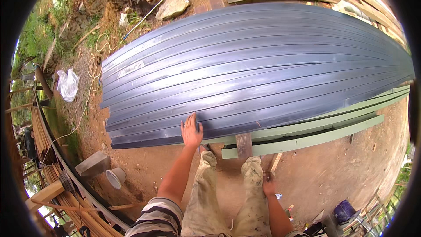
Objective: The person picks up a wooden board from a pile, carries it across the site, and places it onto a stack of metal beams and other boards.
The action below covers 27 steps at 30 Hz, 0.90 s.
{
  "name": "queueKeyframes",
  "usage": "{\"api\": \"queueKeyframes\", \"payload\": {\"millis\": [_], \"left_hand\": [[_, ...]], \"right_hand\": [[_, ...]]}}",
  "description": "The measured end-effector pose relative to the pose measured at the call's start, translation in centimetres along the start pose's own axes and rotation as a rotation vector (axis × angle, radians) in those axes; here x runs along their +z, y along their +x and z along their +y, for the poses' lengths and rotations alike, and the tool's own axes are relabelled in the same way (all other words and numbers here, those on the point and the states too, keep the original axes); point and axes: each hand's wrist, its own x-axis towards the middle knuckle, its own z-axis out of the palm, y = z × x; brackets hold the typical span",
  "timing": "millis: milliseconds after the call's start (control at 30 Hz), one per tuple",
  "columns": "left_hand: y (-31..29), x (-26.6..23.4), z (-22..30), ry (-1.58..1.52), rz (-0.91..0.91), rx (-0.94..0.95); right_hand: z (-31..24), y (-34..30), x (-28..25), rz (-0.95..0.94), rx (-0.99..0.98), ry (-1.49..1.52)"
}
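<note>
Dark planks: in the head view, the blue-grey planks lie flat, long edges together, as one broad layer; the side-by-side order probably leaves every upper face exposed. Left ends are stepped, not flush.
Seams: mostly tight; one narrow dark gap shows right of the layer's middle.
Bearer: a brown crosspiece emerges under the near edge and lies across the outer green length; it appears to serve as a support keeping the planks off the ground.
Green lengths: the green beams run below the near edge, toward its right corner.
Left hand: the left hand is flat, fingers extended, on the near edge, left of its middle; nothing gripped. Contact looks like steadying or feeling the surface.
Right hand: the right hand hangs beside the right knee, clear of the planks; whether it holds anything cannot be told.
Ground, left: a white bucket sits tilted beside a grey block, both apart from the planks' near left corner.
</note>
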Motion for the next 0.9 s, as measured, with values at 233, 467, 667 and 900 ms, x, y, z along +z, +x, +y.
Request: {"api": "queueKeyframes", "payload": {"millis": [233, 467, 667, 900], "left_hand": [[-27.2, -2.5, 1.2, 0.194, -0.836, -0.208], [-36.3, -2.6, 7.8, 0.047, -1.088, 0.207], [-44.5, 1.7, 11.2, -0.145, -1.302, 0.281], [-47.5, 2.4, 3.1, 0.016, -1.266, 0.962]], "right_hand": [[2.5, -9.1, -6.2, -0.522, -0.233, -0.440], [5.3, -14.4, -10.3, -0.705, -0.338, -0.597], [13.9, -14.7, -18.5, -0.377, -0.362, -0.334], [26.9, -24.5, -33.7, -0.008, -0.477, 0.125]]}}
